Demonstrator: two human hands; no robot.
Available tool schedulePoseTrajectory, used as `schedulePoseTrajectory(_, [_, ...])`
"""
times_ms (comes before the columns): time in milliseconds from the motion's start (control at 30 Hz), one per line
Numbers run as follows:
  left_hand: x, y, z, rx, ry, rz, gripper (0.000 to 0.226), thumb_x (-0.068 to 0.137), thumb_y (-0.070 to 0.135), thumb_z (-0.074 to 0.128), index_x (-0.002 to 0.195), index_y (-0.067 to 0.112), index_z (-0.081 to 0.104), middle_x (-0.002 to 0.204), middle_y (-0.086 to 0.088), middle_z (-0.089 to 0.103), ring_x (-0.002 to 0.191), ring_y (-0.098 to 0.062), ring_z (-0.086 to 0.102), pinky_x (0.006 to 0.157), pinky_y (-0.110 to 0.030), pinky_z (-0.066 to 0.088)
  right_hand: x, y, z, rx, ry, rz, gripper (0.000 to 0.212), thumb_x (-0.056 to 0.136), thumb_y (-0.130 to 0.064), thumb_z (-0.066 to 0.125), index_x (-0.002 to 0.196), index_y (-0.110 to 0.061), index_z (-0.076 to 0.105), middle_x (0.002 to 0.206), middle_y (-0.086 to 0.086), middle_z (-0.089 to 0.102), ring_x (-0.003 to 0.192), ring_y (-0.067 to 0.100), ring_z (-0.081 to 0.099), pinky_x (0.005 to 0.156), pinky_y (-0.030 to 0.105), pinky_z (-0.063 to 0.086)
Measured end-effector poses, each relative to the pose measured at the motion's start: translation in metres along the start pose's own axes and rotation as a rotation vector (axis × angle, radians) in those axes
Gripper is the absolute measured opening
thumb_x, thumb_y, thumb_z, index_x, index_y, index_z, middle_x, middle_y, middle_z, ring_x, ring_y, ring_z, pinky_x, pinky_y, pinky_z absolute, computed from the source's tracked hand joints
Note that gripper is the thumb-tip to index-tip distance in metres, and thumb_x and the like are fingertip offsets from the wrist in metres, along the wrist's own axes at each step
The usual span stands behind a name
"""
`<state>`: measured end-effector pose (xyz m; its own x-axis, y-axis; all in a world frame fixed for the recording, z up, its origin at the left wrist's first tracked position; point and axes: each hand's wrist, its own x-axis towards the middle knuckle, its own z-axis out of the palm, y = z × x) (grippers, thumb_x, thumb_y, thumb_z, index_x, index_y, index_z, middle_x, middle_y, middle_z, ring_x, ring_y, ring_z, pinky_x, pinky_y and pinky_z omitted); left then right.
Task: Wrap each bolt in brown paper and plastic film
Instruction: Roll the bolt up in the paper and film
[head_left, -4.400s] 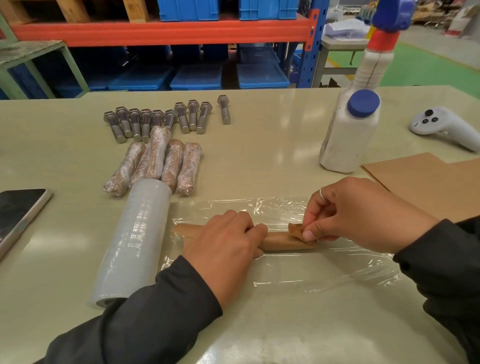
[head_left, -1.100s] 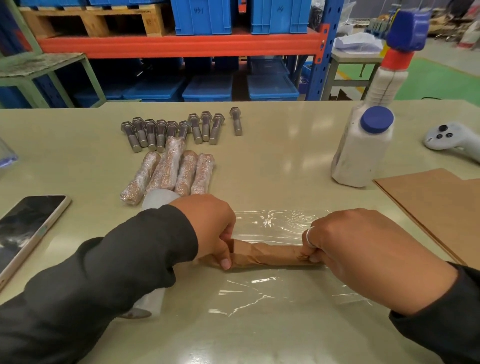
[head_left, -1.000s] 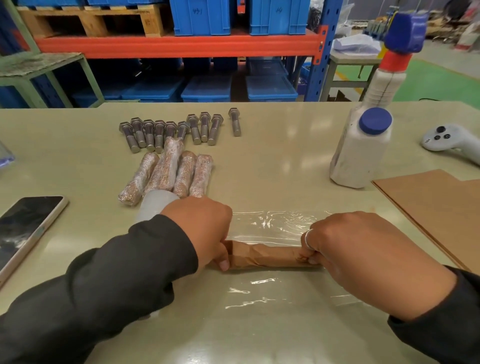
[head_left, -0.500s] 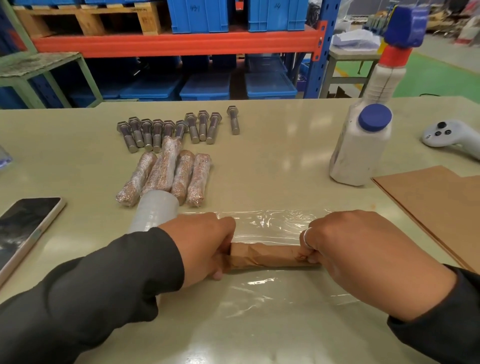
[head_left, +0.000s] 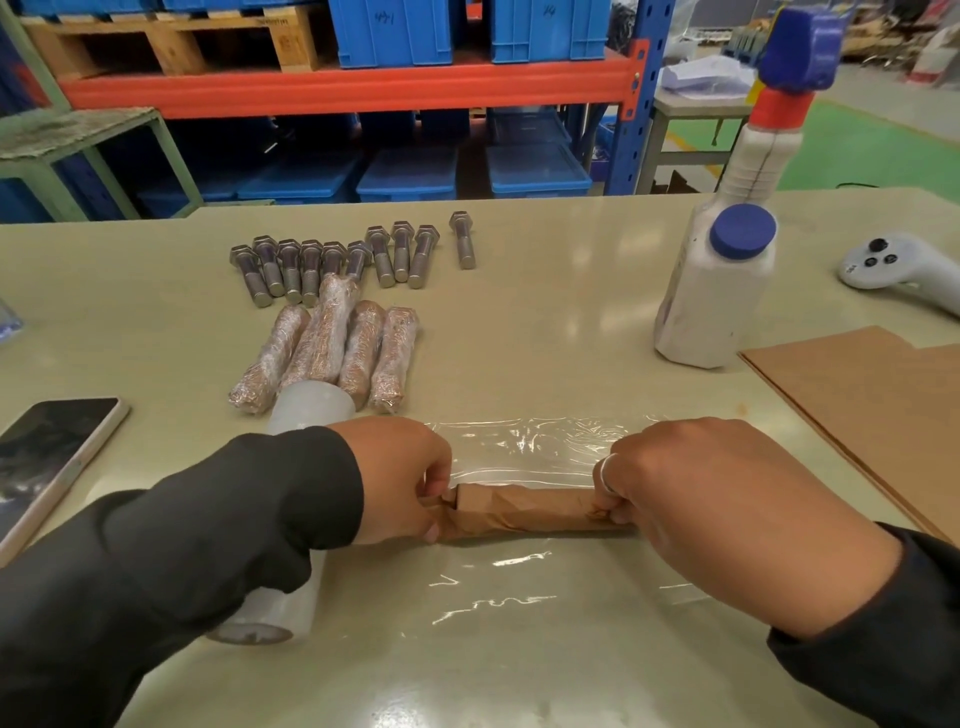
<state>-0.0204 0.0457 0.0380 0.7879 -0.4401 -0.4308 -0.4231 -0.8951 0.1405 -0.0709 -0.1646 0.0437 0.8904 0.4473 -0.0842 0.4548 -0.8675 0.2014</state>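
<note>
A bolt rolled in brown paper (head_left: 524, 512) lies crosswise on a sheet of clear plastic film (head_left: 519, 447) spread on the table. My left hand (head_left: 400, 478) pinches the paper's left end and my right hand (head_left: 727, 514) pinches its right end. The film roll (head_left: 306, 410) lies under my left forearm, mostly hidden. Several bare steel bolts (head_left: 311, 265) stand in a row at the back. In front of them lie several wrapped bolts (head_left: 332, 348) in paper and film.
A stack of brown paper sheets (head_left: 878, 410) lies at the right. A white bottle with a blue cap (head_left: 717, 291) stands behind it, a white controller (head_left: 898, 270) further right. A phone (head_left: 47, 452) lies at the left edge.
Both hands went from folding the paper ends to pinching them at either end of the roll. My left arm moved over the film roll. The paper's left end is now folded in.
</note>
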Motion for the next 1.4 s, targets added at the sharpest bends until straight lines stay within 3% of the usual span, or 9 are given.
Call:
schedulePoseTrajectory(267, [-0.001,-0.002,-0.005,-0.252,0.062,-0.050,0.006,0.085,0.021,0.062,0.082,0.026,0.059,0.062,0.017,0.054,0.055,0.003,0.050,0.052,-0.004,0.037,0.001,0.000,-0.001,-0.023,-0.023,-0.018,0.011,0.087,-0.014,0.046,0.089,-0.022,0.055,0.087,-0.004,0.056,0.077,0.021,0.048,0.050,0.026,0.023])
schedulePoseTrajectory(467, [-0.003,-0.007,-0.006,-0.699,0.076,-0.078,0.023,0.079,0.002,0.068,0.082,0.021,0.056,0.051,0.005,0.062,0.050,-0.012,0.063,0.053,-0.020,0.053,0.002,0.002,-0.001,0.018,-0.014,-0.018,0.016,0.089,-0.018,0.049,0.101,-0.023,0.058,0.097,-0.005,0.061,0.090,0.019,0.058,0.070,0.028,0.040])
schedulePoseTrajectory(667, [-0.006,-0.006,-0.006,-0.986,-0.014,-0.098,0.022,0.079,-0.005,0.066,0.090,0.012,0.058,0.061,-0.007,0.068,0.055,-0.022,0.068,0.053,-0.024,0.055,0.003,0.005,-0.002,0.060,-0.003,-0.025,0.014,0.090,-0.022,0.048,0.100,-0.024,0.058,0.097,-0.007,0.061,0.091,0.017,0.057,0.072,0.028,0.041])
schedulePoseTrajectory(800, [-0.014,-0.008,-0.006,-0.854,-0.061,-0.014,0.039,0.062,0.009,0.078,0.092,0.023,0.060,0.071,0.000,0.071,0.063,-0.010,0.066,0.062,-0.020,0.053,0.004,0.005,-0.002,0.079,-0.001,-0.020,0.012,0.090,-0.024,0.048,0.098,-0.027,0.058,0.095,-0.007,0.060,0.090,0.017,0.057,0.071,0.028,0.040])
schedulePoseTrajectory(900, [-0.015,0.000,0.003,-0.719,0.098,-0.025,0.035,0.066,0.008,0.081,0.084,0.026,0.057,0.064,0.004,0.069,0.057,-0.002,0.062,0.061,-0.018,0.050,0.003,0.005,-0.002,0.083,0.007,-0.017,0.011,0.090,-0.024,0.048,0.096,-0.027,0.057,0.093,-0.007,0.060,0.089,0.017,0.056,0.070,0.027,0.040])
schedulePoseTrajectory(1033, [-0.009,0.008,0.007,-0.657,0.223,-0.079,0.033,0.066,0.015,0.082,0.082,0.023,0.054,0.062,0.002,0.069,0.054,-0.006,0.063,0.070,-0.029,0.053,0.003,0.006,-0.002,0.097,0.018,-0.013,0.013,0.091,-0.026,0.049,0.099,-0.029,0.058,0.094,-0.009,0.060,0.090,0.015,0.056,0.068,0.026,0.038])
schedulePoseTrajectory(1200, [-0.008,0.013,0.004,-0.382,0.334,0.019,0.038,0.064,0.022,0.082,0.072,0.034,0.046,0.076,0.013,0.055,0.067,0.003,0.052,0.070,-0.019,0.045,0.002,0.007,-0.002,0.154,0.033,-0.024,0.015,0.092,-0.028,0.048,0.102,-0.032,0.059,0.098,-0.011,0.062,0.092,0.011,0.057,0.073,0.024,0.043])
schedulePoseTrajectory(1300, [-0.010,0.016,0.003,-0.288,0.273,0.121,0.029,0.075,0.018,0.073,0.091,0.037,0.058,0.077,0.020,0.048,0.068,0.007,0.049,0.066,-0.009,0.036,0.003,0.010,-0.002,0.259,0.016,-0.008,0.015,0.092,-0.031,0.051,0.103,-0.035,0.061,0.101,-0.014,0.061,0.095,0.007,0.056,0.081,0.025,0.045])
schedulePoseTrajectory(1400, [-0.007,0.019,0.003,-0.093,0.242,0.184,0.037,0.085,0.021,0.063,0.115,0.040,0.057,0.077,0.021,0.039,0.083,0.002,0.044,0.071,-0.015,0.035,0.006,0.016,-0.001,0.440,-0.030,0.028,0.010,0.086,-0.029,0.062,0.093,-0.034,0.067,0.095,-0.016,0.061,0.089,0.003,0.054,0.081,0.023,0.044])
